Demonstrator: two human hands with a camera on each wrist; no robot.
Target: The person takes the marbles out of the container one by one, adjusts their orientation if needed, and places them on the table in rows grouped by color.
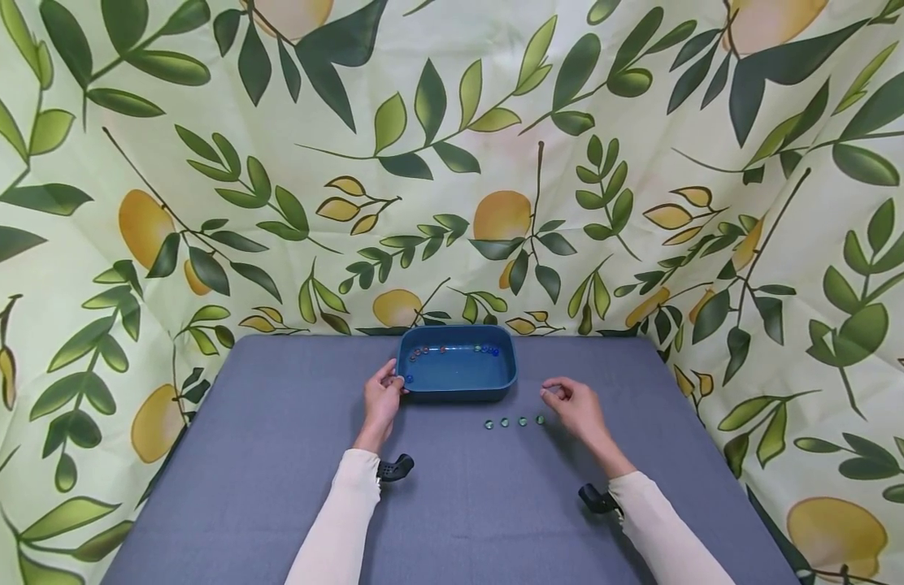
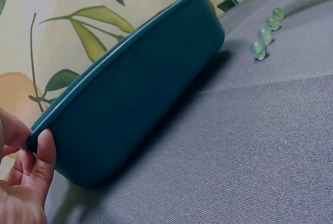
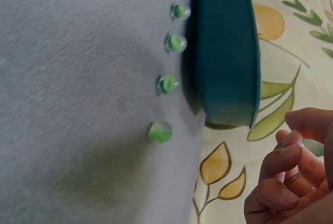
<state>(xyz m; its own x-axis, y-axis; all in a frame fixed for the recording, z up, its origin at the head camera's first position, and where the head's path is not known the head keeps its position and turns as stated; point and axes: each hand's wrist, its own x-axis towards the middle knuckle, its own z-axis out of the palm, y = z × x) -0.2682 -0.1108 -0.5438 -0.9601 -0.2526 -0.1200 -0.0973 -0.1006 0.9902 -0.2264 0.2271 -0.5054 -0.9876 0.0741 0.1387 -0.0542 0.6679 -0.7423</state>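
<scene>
A dark blue-green plastic tub [image 1: 456, 395] stands at the back of the table. My left hand [image 1: 381, 405] grips its left end, thumb and fingers pinching the rim in the left wrist view. To the front right of the tub, several clear glass marbles with green swirls [image 1: 523, 422] lie in a row on the cloth. Above and right of that row hovers my right hand [image 1: 578, 410], fingers loosely bent; the right wrist view shows nothing between them. Inside the tub are reddish marbles [image 1: 425, 349] at back left, blue marbles [image 1: 494, 352] at back right and a blue marble [image 1: 410, 379] at front left.
Grey cloth [image 1: 452, 504] covers the table. Behind the tub and along both sides hangs a leaf-and-fruit patterned curtain [image 1: 437, 187]. A black wrist mount [image 1: 396, 469] sticks out from the left sleeve, and another black mount [image 1: 597, 498] from the right one.
</scene>
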